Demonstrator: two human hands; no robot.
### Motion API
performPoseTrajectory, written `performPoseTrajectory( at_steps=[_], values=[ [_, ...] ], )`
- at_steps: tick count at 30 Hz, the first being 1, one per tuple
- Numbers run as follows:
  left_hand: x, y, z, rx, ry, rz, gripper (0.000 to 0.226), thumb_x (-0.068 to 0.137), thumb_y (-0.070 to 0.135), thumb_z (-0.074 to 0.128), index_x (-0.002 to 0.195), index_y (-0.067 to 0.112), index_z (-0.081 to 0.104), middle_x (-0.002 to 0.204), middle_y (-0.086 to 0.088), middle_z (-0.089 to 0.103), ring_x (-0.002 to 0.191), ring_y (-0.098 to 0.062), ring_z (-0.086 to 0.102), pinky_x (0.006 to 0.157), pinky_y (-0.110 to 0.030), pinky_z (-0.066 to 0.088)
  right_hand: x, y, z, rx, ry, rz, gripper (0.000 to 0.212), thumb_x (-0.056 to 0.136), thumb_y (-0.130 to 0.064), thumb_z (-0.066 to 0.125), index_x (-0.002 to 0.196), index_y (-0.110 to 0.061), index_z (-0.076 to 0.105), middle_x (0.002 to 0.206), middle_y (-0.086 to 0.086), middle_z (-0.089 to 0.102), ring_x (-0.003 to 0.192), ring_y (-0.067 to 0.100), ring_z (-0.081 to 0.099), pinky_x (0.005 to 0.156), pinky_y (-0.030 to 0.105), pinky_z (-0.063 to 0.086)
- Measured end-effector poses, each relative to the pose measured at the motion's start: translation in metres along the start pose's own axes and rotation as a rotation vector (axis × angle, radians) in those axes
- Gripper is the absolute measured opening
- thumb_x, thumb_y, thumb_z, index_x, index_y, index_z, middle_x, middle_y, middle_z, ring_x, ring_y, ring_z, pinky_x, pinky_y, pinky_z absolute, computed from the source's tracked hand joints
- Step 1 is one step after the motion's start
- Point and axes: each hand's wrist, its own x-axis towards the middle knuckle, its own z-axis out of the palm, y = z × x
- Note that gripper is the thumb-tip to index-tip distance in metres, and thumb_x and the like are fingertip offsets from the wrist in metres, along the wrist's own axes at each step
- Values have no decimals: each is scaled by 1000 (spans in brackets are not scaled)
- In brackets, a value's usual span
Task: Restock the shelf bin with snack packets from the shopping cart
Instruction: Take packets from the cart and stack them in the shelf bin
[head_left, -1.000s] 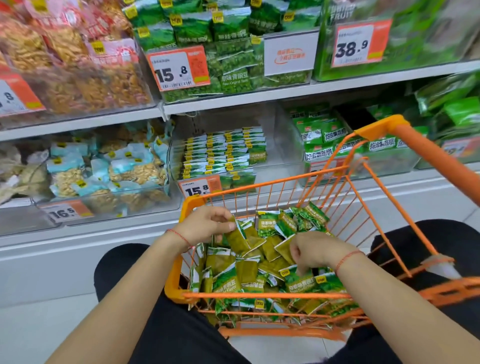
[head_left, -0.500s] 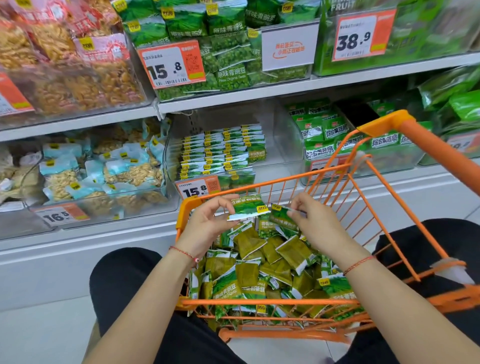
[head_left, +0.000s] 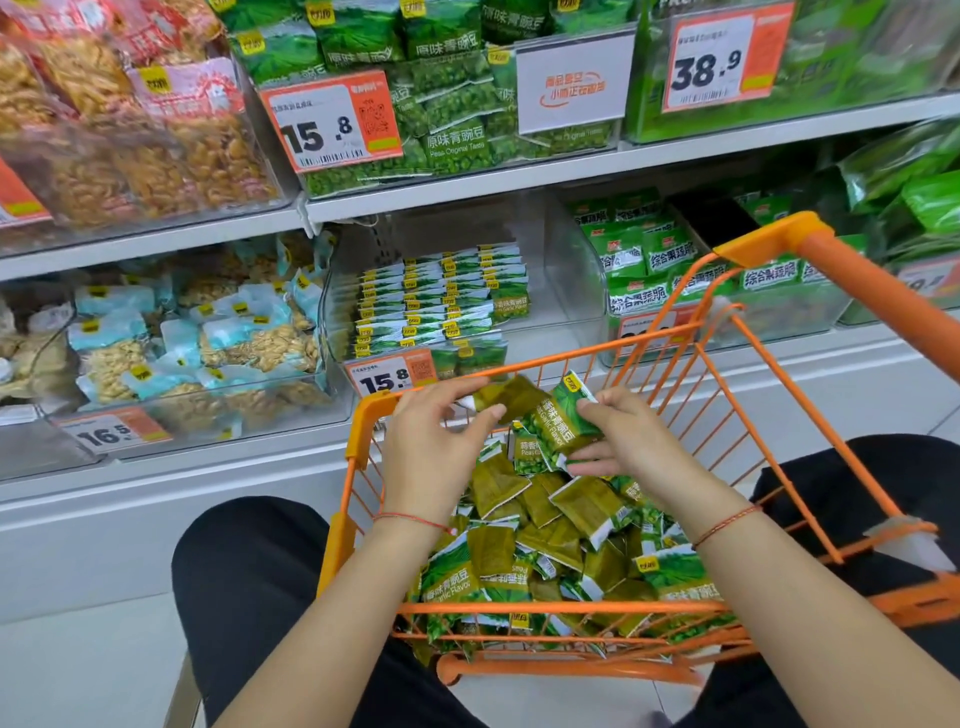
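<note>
An orange shopping cart (head_left: 358, 431) in front of me holds a heap of green snack packets (head_left: 545, 540). Above the heap, my left hand (head_left: 434, 441) holds an olive-backed packet (head_left: 506, 396) between thumb and fingers. My right hand (head_left: 621, 441) grips a green garlic-pea packet (head_left: 558, 423) that overlaps the other one. Both hands hover near the cart's far rim. Behind it, on the lower shelf, the clear shelf bin (head_left: 571, 291) holds neat rows of the same green packets (head_left: 441, 306), with room on its right side.
Price tag 15.8 (head_left: 387, 376) hangs on the bin front. Neighbouring clear bins hold blue nut packets (head_left: 197, 343) at left and green veggie-crisp bags (head_left: 654, 270) at right. An upper shelf (head_left: 467, 187) carries more pea bags. My dark-trousered knees flank the cart.
Both hands rose from the heap with packets, then brought them together near the cart's far rim. The camera view has moved closer to the shelf.
</note>
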Motion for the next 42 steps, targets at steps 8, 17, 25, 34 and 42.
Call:
performPoseTrajectory(
  at_steps=[8,17,25,34,42],
  values=[
    [-8,16,28,3,-173,253,27,80,24,71,107,17,70,100,6,59,98,-7,53,84,-15,42,-13,-12,-2,198,-99,-16,51,89,-53,49,133,-31,35,111,3,51,88,19,64,69,35,58],
    [20,-3,-17,-400,-698,-405,31,86,-2,63,113,12,60,105,-7,70,90,-8,68,89,-28,54,-6,-6,-6,239,-14,26,54,90,-17,61,138,-8,38,125,3,48,69,17,68,58,27,58],
    [-4,-41,-15,533,-1461,-134,55,80,9,72,127,32,53,135,2,46,117,-23,51,89,-33,46,-12,-11,-2,414,-113,127,12,97,-20,49,102,-10,50,83,11,60,55,18,64,49,24,56],
    [4,-45,-14,351,-1407,-163,28,80,28,75,101,15,64,60,0,42,56,-11,39,52,-23,31,-10,-7,-2,246,-191,128,111,70,-4,75,152,-14,0,131,16,49,67,16,67,62,25,59],
    [33,-30,-38,-431,-978,-514,19,83,29,59,100,22,52,71,2,53,61,-9,57,60,-21,53,-12,-5,1,114,-138,72,100,80,-11,73,152,-17,4,98,2,60,54,14,65,59,24,59]
  ],
)
